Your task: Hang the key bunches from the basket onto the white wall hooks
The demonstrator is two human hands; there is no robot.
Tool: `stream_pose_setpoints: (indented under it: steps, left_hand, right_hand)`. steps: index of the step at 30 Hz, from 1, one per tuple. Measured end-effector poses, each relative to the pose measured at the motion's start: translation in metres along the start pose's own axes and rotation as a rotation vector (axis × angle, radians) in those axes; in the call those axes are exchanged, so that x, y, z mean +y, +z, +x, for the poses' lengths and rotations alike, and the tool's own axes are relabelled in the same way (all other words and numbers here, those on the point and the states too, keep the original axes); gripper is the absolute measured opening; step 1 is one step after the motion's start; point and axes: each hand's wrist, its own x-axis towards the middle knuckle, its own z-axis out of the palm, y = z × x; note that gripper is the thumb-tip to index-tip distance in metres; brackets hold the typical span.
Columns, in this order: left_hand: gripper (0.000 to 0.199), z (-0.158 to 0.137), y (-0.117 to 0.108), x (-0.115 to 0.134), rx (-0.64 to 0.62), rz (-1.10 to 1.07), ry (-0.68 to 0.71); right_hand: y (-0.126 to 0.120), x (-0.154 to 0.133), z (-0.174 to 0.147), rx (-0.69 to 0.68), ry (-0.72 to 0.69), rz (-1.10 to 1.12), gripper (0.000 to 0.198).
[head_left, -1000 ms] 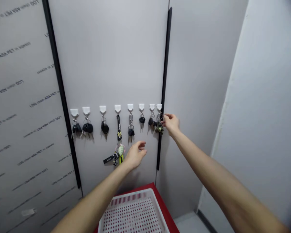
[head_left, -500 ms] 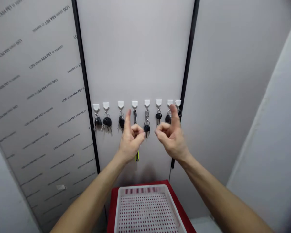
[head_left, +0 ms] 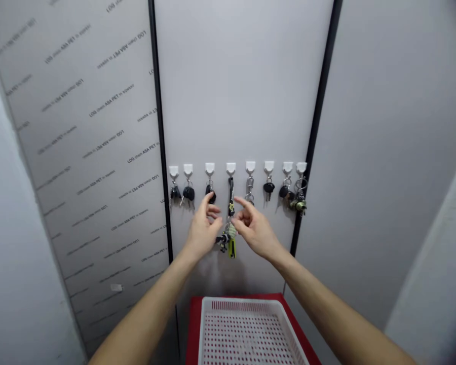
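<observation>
My left hand (head_left: 203,228) is raised in front of the grey panel, its thumb and fingers apart and nothing held. On the other side, my right hand (head_left: 256,230) has its index finger stretched out and its thumb separate, also holding nothing. Between them hangs a keychain with a black strap (head_left: 231,190) and a yellow-green tag (head_left: 232,248), with dark charms beside the tag. Whether my right thumb touches it I cannot tell. Behind my left fingertips hangs a bunch of black-headed keys (head_left: 212,196). A metal-clipped key ring (head_left: 250,185) is partly hidden by my right hand.
Several white hooks (head_left: 231,168) run in a row across the panel, with key bunches (head_left: 189,193) at left and more keys (head_left: 268,187) at right. Below, a white perforated basket (head_left: 205,324) rests on a red surface (head_left: 193,324). Black strips (head_left: 160,121) edge the panel.
Both hands have moved lower and closer together around the strap keychain, and their fingers have loosened from rounded, near-pinching poses. The view has shifted, so hooks and basket appear farther right.
</observation>
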Motion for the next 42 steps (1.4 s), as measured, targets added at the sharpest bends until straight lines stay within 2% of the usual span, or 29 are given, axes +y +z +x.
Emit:
stream_pose_setpoints:
  steps: [3, 5, 7, 10, 13, 18, 20, 22, 25, 29, 33, 37, 39, 42]
  left_hand:
    - [0.043, 0.012, -0.029, -0.025, 0.328, 0.453, 0.043]
    - [0.042, 0.021, -0.043, -0.036, 0.443, 0.648, 0.046]
    - [0.044, 0.029, -0.047, -0.043, 0.438, 0.742, 0.023]
    - [0.041, 0.039, -0.043, -0.049, 0.38, 0.789, -0.002]
    - [0.032, 0.045, -0.04, -0.053, 0.359, 0.786, -0.017]
    - [0.027, 0.055, -0.057, -0.046, 0.283, 0.693, -0.007]
    - [0.027, 0.06, -0.065, -0.038, 0.271, 0.663, -0.003]
    - [0.029, 0.067, -0.072, -0.027, 0.258, 0.648, 0.001]
    - [0.03, 0.077, -0.081, -0.014, 0.198, 0.672, -0.013]
    - [0.029, 0.085, -0.093, -0.005, -0.043, 0.883, -0.018]
    - [0.028, 0.087, -0.098, -0.002, -0.309, 1.136, 0.099]
    - [0.026, 0.093, -0.099, 0.004, -0.511, 1.217, 0.123]
    - [0.024, 0.1, -0.102, 0.008, -0.554, 1.181, 0.103]
    - [0.022, 0.112, -0.107, 0.013, -0.481, 1.035, 0.087]
  right_hand:
    - [0.01, 0.021, 0.014, 0.106, 0.059, -0.226, 0.035]
    - [0.015, 0.031, 0.027, 0.207, 0.089, -0.334, 0.038]
    - [0.021, 0.038, 0.037, 0.22, 0.128, -0.41, 0.038]
    - [0.028, 0.043, 0.046, 0.155, 0.177, -0.477, 0.028]
    - [0.027, 0.039, 0.051, 0.146, 0.153, -0.45, 0.03]
    - [0.004, 0.006, 0.072, 0.258, 0.014, -0.301, 0.032]
    - [-0.004, -0.009, 0.08, 0.25, -0.029, -0.277, 0.032]
    - [-0.008, -0.017, 0.078, 0.121, -0.016, -0.259, 0.031]
    - [-0.007, -0.009, 0.052, -0.212, 0.108, -0.256, 0.029]
    - [-0.003, 0.028, -0.009, -0.535, 0.329, -0.258, 0.029]
    - [0.0, 0.063, -0.059, -0.691, 0.396, -0.286, 0.028]
    - [0.008, 0.081, -0.089, -0.812, 0.366, -0.373, 0.027]
    - [0.013, 0.085, -0.097, -0.846, 0.351, -0.441, 0.027]
    - [0.021, 0.085, -0.101, -0.898, 0.311, -0.533, 0.025]
